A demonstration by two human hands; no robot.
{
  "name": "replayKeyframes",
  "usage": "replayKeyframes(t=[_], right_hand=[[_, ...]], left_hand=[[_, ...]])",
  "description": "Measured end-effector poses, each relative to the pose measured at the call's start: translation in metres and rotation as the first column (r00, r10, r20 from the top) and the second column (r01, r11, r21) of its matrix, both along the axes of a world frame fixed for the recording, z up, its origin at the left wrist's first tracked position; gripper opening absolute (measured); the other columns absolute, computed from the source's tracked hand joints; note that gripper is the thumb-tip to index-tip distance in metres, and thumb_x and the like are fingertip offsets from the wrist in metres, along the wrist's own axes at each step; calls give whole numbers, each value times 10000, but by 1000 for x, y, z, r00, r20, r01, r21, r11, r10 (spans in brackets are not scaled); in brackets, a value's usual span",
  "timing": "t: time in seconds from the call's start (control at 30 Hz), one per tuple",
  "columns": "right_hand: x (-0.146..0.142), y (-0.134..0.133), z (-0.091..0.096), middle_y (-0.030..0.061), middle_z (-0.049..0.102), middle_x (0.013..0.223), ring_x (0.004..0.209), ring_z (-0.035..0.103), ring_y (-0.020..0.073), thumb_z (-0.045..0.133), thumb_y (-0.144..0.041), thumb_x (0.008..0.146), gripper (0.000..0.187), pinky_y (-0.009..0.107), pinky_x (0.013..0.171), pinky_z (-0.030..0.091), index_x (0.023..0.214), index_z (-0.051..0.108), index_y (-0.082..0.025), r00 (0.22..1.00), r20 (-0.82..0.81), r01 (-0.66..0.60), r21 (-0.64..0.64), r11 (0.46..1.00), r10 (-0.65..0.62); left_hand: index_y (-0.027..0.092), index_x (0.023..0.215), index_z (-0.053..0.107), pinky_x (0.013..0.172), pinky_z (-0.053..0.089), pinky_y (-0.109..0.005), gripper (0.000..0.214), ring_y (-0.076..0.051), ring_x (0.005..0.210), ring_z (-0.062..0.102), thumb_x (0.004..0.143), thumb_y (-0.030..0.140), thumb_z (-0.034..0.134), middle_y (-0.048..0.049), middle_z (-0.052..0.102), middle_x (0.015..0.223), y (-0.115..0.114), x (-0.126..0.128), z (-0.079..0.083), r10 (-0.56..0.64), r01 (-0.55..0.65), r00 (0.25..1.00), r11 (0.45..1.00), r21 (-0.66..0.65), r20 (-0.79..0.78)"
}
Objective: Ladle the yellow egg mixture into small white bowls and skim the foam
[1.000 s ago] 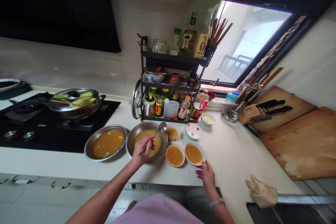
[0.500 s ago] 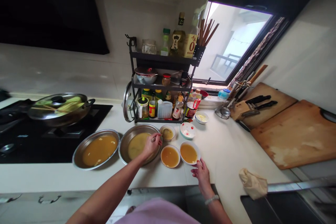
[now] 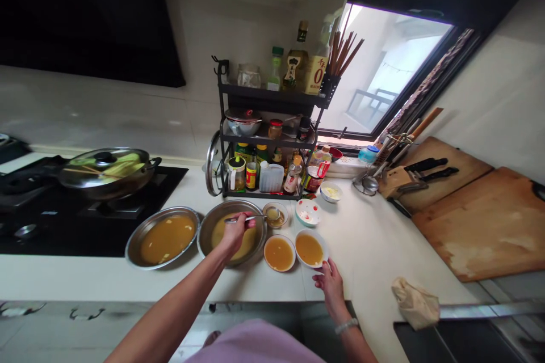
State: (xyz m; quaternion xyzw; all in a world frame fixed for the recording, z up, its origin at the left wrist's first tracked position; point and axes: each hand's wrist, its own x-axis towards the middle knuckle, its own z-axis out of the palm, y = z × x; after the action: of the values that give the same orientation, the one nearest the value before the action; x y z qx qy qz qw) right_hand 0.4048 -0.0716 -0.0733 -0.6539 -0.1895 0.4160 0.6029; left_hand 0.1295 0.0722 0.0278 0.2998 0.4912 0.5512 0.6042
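My left hand point(image 3: 237, 232) is closed around the handle of a metal spoon point(image 3: 255, 218), above a steel basin point(image 3: 203, 238) of pale yellow liquid. The spoon's head is over a small bowl point(image 3: 283, 222) with some liquid in it. My right hand point(image 3: 331, 283) has its fingers at the near rim of a white bowl point(image 3: 310, 249) of orange-brown liquid, seeming to grip it; the undersides of the fingers are hidden. Beside that bowl stands another bowl point(image 3: 279, 253) of similar liquid.
A second steel basin point(image 3: 162, 241) stands left. A lidded pan point(image 3: 106, 173) sits on the stove. Behind are a spice rack point(image 3: 268, 139), a dotted bowl point(image 3: 307, 213) and a small bowl point(image 3: 331, 192). To the right are a knife block point(image 3: 394, 181), cutting boards point(image 3: 477, 224) and a cloth point(image 3: 415, 302).
My left hand has moved slightly left and up, and the spoon now lies more level, with its handle showing. My right hand stays at the white bowl. The view has shifted slightly.
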Motion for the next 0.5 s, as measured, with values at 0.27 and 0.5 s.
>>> replayKeyframes(t=[0.27,0.5], right_hand=[[0,-2,2,3,679,701,497,620,150,678,-560,661,786,217,411,432,1294,469,-144,1000,20,-11,-6,1000,11],[0,-2,3,3,685,713,505,618,147,676,-567,659,803,219,418,438,1303,446,-145,1000,17,-20,-4,1000,21]], left_hand=[[113,778,681,636,547,-261,151,-135,539,641,798,172,543,-64,689,620,-17,-32,20,102,-100,993,994,-35,53],[97,877,673,650,548,-285,263,-156,583,646,768,326,603,-62,695,653,-44,-71,19,109,-105,992,993,60,-70]])
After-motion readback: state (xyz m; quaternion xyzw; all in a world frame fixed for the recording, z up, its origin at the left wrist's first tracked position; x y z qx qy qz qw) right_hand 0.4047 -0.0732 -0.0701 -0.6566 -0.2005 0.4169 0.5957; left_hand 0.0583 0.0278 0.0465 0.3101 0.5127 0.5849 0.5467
